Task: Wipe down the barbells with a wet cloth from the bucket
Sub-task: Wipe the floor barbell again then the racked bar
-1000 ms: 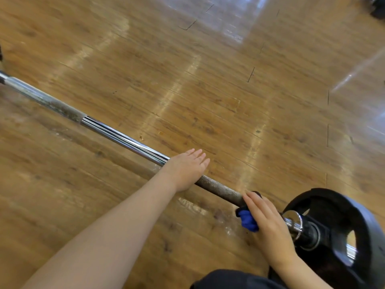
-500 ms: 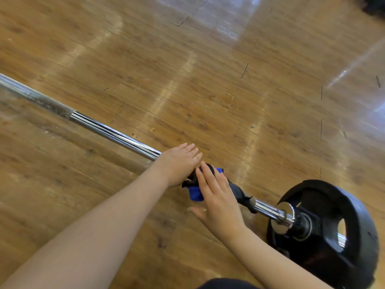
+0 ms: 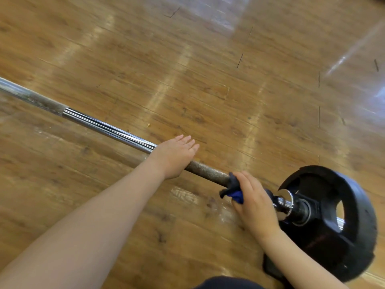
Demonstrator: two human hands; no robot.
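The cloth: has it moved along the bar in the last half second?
Yes. The cloth slid away from the left hand, toward the weight plate.

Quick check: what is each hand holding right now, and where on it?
The right hand grips the blue cloth wrapped round the barbell shaft near the weight plate. The left hand holds nothing; it rests flat on the shaft.

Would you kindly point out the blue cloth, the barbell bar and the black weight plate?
blue cloth point(image 3: 236, 195), head view, on the bunched fold below the bar.
barbell bar point(image 3: 108, 129), head view, on the shiny chrome stretch.
black weight plate point(image 3: 358, 215), head view, on its outer rim.
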